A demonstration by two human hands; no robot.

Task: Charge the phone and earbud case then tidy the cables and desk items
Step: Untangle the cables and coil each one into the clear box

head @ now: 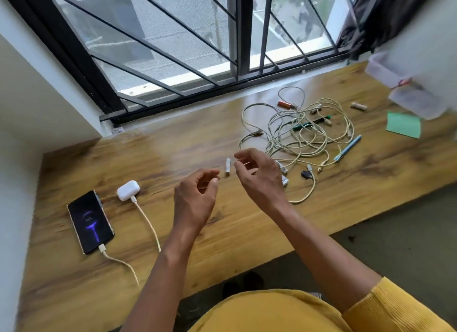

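**Two devices plugged in, cables left to tidy**

Both hands, left hand (195, 195) and right hand (257, 176), are held loosely curled, empty, above the desk (173, 146). Phone (90, 221) and earbud case (128, 190) are seen near left. The limp, light cable tangle (304, 131), far right, is best gathered by its loops.

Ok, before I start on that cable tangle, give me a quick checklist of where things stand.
1. Phone plugged in, screen lit: ok.
2. Earbud case has a cable in it: ok.
3. Left hand free: ok, holds nothing.
4. Right hand free: ok, loosely curled, empty.
5. Cable tangle sorted: not ok, pens and batteries mixed in.
6. Which cable ends are loose: cannot tell.
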